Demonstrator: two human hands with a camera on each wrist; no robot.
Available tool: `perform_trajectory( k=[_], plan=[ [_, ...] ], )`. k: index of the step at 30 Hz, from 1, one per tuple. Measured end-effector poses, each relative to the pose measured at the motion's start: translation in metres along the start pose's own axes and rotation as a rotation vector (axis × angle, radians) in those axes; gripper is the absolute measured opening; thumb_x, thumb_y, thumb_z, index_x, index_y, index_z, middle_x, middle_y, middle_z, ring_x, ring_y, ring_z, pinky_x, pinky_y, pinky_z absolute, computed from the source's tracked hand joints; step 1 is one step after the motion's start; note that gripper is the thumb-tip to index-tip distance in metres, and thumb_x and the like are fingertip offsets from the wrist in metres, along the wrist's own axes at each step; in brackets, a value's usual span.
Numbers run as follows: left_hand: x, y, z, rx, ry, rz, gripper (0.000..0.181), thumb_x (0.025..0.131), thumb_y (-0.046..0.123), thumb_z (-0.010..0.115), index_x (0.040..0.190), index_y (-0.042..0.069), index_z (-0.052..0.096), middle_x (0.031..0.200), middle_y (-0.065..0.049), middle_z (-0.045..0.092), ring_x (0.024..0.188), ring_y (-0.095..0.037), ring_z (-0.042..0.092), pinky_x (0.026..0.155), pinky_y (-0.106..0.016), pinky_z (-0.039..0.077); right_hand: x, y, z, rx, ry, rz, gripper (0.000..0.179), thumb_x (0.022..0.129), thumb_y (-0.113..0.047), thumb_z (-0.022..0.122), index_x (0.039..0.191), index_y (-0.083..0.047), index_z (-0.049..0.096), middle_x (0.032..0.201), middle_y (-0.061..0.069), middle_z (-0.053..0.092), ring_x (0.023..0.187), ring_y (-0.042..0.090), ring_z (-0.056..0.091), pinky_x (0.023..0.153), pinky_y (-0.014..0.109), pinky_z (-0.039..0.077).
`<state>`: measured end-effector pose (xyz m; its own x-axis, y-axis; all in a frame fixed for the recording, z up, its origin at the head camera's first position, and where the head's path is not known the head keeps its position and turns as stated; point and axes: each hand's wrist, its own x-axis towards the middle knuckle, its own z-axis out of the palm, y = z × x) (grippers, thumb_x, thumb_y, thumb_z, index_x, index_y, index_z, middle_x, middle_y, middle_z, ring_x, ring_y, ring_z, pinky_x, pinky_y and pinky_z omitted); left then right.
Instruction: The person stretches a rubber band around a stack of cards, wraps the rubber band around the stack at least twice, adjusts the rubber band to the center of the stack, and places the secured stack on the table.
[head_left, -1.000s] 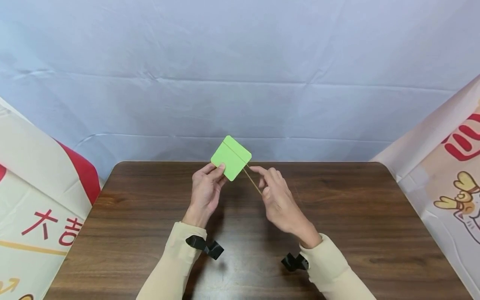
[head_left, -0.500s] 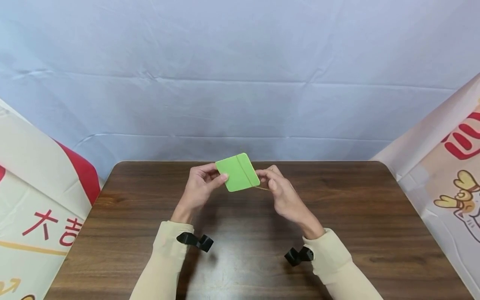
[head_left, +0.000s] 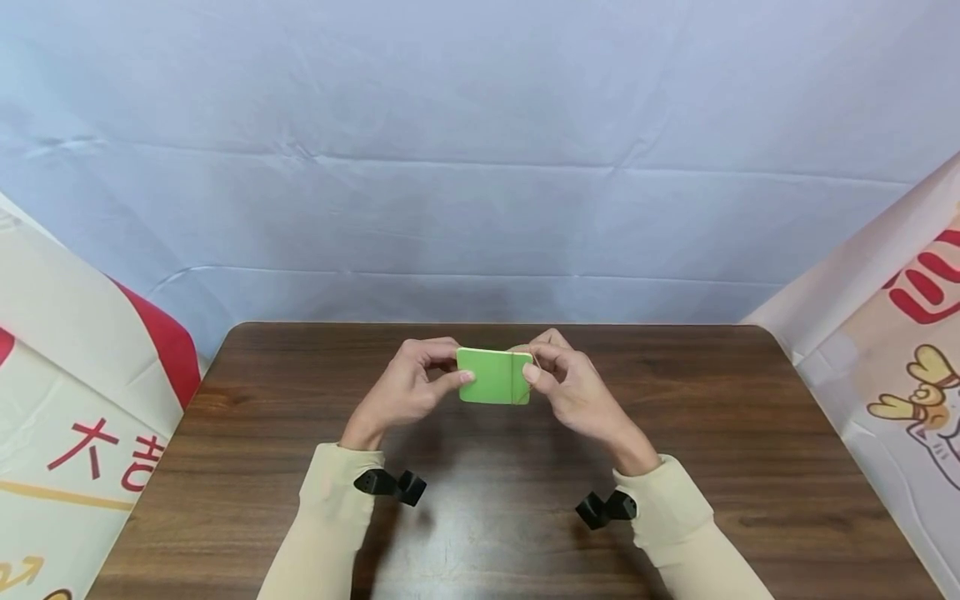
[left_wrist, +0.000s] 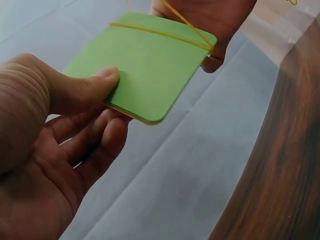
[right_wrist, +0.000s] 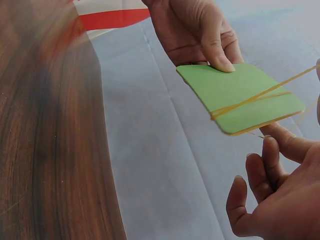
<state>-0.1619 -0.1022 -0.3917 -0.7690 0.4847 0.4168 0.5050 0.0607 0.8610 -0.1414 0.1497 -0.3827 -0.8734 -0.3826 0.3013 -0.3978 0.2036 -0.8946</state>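
Observation:
A thin stack of green square cards (head_left: 489, 385) with rounded corners is held above the table, one edge tilted toward the camera. My left hand (head_left: 408, 385) pinches its left side, thumb on the green face (left_wrist: 145, 75) and fingers beneath. A yellow rubber band (right_wrist: 255, 101) crosses the cards near their right end, and part of it is stretched away toward my right hand (head_left: 581, 393). That hand holds the stretched loop at the cards' right end, its thumb near the face. In the right wrist view its index finger (right_wrist: 287, 140) reaches under the edge; the thumb is mostly cut off.
Below the hands lies a dark brown wooden table (head_left: 480, 533) with rounded far corners. A pale blue-grey cloth (head_left: 480, 208) hangs behind it. Printed cloths (head_left: 67, 400) flank the table on both sides. Each sleeve carries a small black strapped device (head_left: 390, 485).
The cards have turned from a diamond tilt to level, and moved down and right. My right hand has come up to their right edge, pulling the rubber band over that end.

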Motion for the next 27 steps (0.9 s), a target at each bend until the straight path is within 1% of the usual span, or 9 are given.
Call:
perform_trajectory(
  k=[3, 6, 9, 14, 17, 20, 23, 25, 27],
  plan=[
    [0.0004, 0.0007, 0.0016, 0.027, -0.02, 0.001, 0.009, 0.088, -0.008, 0.072, 0.091, 0.0, 0.075, 0.085, -0.007, 0.065, 0.075, -0.023, 0.061, 0.068, -0.03, 0.055, -0.0001, -0.0007, -0.0001, -0.031, -0.011, 0.025, 0.034, 0.097, -0.019, 0.06, 0.12, 0.003, 0.071, 0.102, 0.009, 0.053, 0.082, 0.027, 0.052, 0.066, 0.026, 0.043],
    [0.0011, 0.0005, 0.0023, 0.048, -0.032, 0.006, 0.009, 0.088, -0.009, 0.072, 0.09, 0.0, 0.075, 0.085, -0.006, 0.064, 0.074, -0.02, 0.06, 0.067, -0.032, 0.055, 0.0, 0.0008, 0.0001, -0.044, -0.015, 0.022, 0.033, 0.097, -0.02, 0.063, 0.118, 0.004, 0.071, 0.101, 0.01, 0.054, 0.083, 0.03, 0.055, 0.068, 0.027, 0.045],
    [0.002, 0.0015, 0.0027, 0.065, -0.038, 0.007, 0.01, 0.088, -0.009, 0.072, 0.091, 0.0, 0.075, 0.086, -0.006, 0.065, 0.074, -0.018, 0.06, 0.067, -0.034, 0.055, 0.0006, 0.002, 0.0005, -0.059, -0.018, 0.016, 0.032, 0.096, -0.02, 0.065, 0.116, 0.005, 0.071, 0.1, 0.01, 0.054, 0.081, 0.027, 0.057, 0.068, 0.027, 0.046],
    [0.0027, 0.0037, 0.0036, 0.088, -0.046, 0.002, 0.01, 0.088, -0.008, 0.072, 0.093, 0.001, 0.075, 0.086, -0.005, 0.065, 0.074, -0.018, 0.059, 0.066, -0.033, 0.054, 0.0018, 0.0022, 0.0013, -0.063, -0.043, 0.026, 0.029, 0.096, -0.016, 0.066, 0.116, 0.005, 0.071, 0.099, 0.01, 0.053, 0.074, 0.019, 0.057, 0.062, 0.025, 0.044],
    [0.0029, 0.0042, 0.0039, 0.099, -0.043, 0.003, 0.01, 0.088, -0.008, 0.073, 0.092, 0.001, 0.076, 0.085, -0.005, 0.065, 0.073, -0.018, 0.059, 0.065, -0.031, 0.054, 0.002, 0.0034, 0.0013, -0.052, -0.047, 0.029, 0.028, 0.098, -0.016, 0.066, 0.115, 0.006, 0.071, 0.099, 0.011, 0.052, 0.072, 0.019, 0.057, 0.061, 0.025, 0.044],
    [0.0031, 0.0041, 0.0044, 0.107, -0.035, 0.006, 0.009, 0.088, -0.007, 0.073, 0.09, 0.002, 0.075, 0.084, -0.004, 0.064, 0.073, -0.018, 0.059, 0.064, -0.029, 0.053, 0.0024, 0.0041, 0.0017, -0.043, -0.037, 0.036, 0.023, 0.098, -0.014, 0.065, 0.108, 0.005, 0.073, 0.098, 0.011, 0.052, 0.071, 0.019, 0.056, 0.059, 0.025, 0.043],
    [0.0032, 0.004, 0.0051, 0.113, -0.022, 0.006, 0.009, 0.088, -0.007, 0.073, 0.087, 0.003, 0.074, 0.082, -0.004, 0.063, 0.072, -0.018, 0.058, 0.063, -0.027, 0.052, 0.0035, 0.0035, 0.0026, -0.05, -0.011, 0.051, 0.017, 0.099, -0.011, 0.064, 0.098, 0.003, 0.074, 0.096, 0.01, 0.052, 0.072, 0.018, 0.053, 0.059, 0.025, 0.041],
    [0.0034, 0.0034, 0.0057, 0.112, -0.011, 0.002, 0.009, 0.088, -0.006, 0.074, 0.087, 0.003, 0.074, 0.082, -0.004, 0.064, 0.072, -0.018, 0.058, 0.063, -0.027, 0.052, 0.0043, 0.0029, 0.0033, -0.057, 0.013, 0.065, 0.016, 0.099, -0.01, 0.065, 0.094, 0.002, 0.075, 0.095, 0.01, 0.053, 0.073, 0.018, 0.051, 0.059, 0.026, 0.041],
    [0.0035, 0.0031, 0.0064, 0.11, 0.0, -0.004, 0.009, 0.088, -0.006, 0.074, 0.087, 0.003, 0.074, 0.083, -0.004, 0.064, 0.072, -0.018, 0.058, 0.063, -0.027, 0.051, 0.0052, 0.0018, 0.0037, -0.061, 0.037, 0.081, 0.018, 0.099, -0.01, 0.065, 0.09, 0.0, 0.076, 0.093, 0.01, 0.054, 0.078, 0.02, 0.051, 0.061, 0.027, 0.041]
  ],
)
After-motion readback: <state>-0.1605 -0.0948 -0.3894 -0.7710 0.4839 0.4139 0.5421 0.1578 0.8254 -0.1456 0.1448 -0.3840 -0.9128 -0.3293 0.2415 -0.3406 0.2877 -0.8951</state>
